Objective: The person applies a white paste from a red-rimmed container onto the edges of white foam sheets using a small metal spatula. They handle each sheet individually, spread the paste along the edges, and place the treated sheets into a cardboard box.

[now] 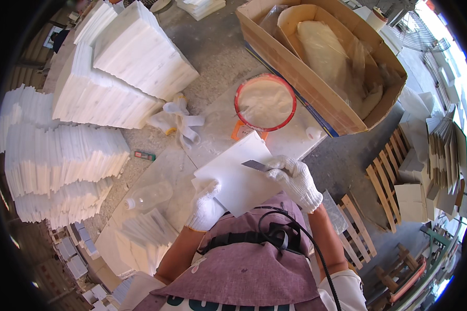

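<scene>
My left hand (pixel 206 206), in a white knit glove, grips the near left edge of a white square tile (pixel 236 171) and holds it tilted over the work slab. In my right hand (pixel 294 177), gloved the same way, is a flat metal scraper (pixel 255 165) whose blade lies on the tile's upper right part. Just beyond the tile stands a red-rimmed bucket (pixel 265 102) filled with pale paste.
Tall stacks of white tiles (pixel 119 67) fill the left side. A clear plastic bottle (pixel 148 196) and spare white gloves (pixel 177 120) lie on the slab. A large cardboard box (pixel 321 62) with plastic-wrapped contents sits at upper right; wooden pallets (pixel 379 181) at right.
</scene>
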The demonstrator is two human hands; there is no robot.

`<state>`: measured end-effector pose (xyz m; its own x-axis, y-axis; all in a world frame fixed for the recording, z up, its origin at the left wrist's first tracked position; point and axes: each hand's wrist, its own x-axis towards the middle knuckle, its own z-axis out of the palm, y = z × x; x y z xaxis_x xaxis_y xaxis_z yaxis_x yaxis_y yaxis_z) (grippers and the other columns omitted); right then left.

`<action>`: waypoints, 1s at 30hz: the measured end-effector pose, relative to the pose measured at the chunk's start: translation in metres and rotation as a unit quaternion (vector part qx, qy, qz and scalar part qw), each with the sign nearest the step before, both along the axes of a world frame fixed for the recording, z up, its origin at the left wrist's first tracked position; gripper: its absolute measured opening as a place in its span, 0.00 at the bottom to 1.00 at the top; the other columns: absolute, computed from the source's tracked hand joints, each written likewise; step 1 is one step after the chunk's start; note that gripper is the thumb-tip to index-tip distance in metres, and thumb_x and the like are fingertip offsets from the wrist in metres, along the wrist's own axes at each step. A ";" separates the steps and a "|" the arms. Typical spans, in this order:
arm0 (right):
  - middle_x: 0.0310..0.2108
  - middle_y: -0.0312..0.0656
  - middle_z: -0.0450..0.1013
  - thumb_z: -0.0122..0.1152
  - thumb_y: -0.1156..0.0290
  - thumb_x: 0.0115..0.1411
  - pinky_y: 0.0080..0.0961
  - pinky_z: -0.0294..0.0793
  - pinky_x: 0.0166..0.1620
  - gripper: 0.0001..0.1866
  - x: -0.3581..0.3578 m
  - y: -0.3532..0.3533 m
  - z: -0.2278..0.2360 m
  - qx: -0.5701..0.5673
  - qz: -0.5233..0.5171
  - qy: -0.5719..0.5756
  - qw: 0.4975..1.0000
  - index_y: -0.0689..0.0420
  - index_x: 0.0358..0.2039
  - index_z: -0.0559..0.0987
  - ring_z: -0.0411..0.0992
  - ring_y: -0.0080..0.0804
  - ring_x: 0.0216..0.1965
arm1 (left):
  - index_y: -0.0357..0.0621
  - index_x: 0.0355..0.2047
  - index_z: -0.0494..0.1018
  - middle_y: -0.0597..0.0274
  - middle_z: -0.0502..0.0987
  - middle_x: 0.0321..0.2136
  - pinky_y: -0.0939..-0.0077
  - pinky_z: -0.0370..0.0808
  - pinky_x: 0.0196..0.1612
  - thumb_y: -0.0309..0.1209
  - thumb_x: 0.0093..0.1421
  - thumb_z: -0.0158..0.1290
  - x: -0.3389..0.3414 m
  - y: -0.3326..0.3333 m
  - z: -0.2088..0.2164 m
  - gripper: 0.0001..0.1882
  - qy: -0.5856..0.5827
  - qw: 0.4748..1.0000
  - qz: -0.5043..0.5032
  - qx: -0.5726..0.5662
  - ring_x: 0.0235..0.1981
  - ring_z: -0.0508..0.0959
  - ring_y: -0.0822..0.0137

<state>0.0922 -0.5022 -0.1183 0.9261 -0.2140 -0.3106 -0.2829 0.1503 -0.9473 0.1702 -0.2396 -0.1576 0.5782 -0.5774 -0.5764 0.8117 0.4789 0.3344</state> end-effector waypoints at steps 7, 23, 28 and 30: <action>0.35 0.42 0.76 0.65 0.77 0.56 0.27 0.75 0.43 0.08 -0.004 -0.001 0.009 -0.087 0.015 -0.054 0.995 0.62 0.37 0.80 0.76 0.33 0.37 | 0.35 0.53 0.70 0.59 0.76 0.45 0.72 0.72 0.52 0.40 0.60 0.59 0.061 -0.003 0.039 0.26 -0.137 0.946 -0.268 0.122 0.47 0.76 0.67; 0.45 0.46 0.76 0.63 0.72 0.59 0.28 0.74 0.46 0.08 -0.004 0.005 0.039 -0.017 -0.060 -0.120 0.991 0.61 0.38 0.80 0.76 0.35 0.40 | 0.37 0.45 0.76 0.62 0.77 0.34 0.77 0.71 0.40 0.39 0.56 0.61 0.076 -0.077 0.080 0.21 -0.483 0.659 -0.438 0.376 0.35 0.73 0.73; 0.36 0.34 0.75 0.60 0.73 0.62 0.18 0.70 0.43 0.08 0.003 -0.007 0.034 0.039 -0.219 0.014 0.975 0.63 0.40 0.78 0.70 0.17 0.36 | 0.37 0.44 0.76 0.67 0.76 0.33 0.79 0.70 0.38 0.39 0.57 0.62 0.077 -0.087 0.084 0.20 -0.406 0.716 -0.498 0.274 0.35 0.72 0.76; 0.37 0.34 0.75 0.60 0.73 0.62 0.17 0.71 0.43 0.10 -0.007 -0.024 0.027 -0.159 -0.223 -0.029 0.961 0.63 0.42 0.78 0.70 0.17 0.37 | 0.38 0.44 0.76 0.71 0.75 0.31 0.81 0.69 0.36 0.39 0.58 0.62 0.077 -0.081 0.083 0.19 -0.388 0.726 -0.496 0.278 0.34 0.71 0.78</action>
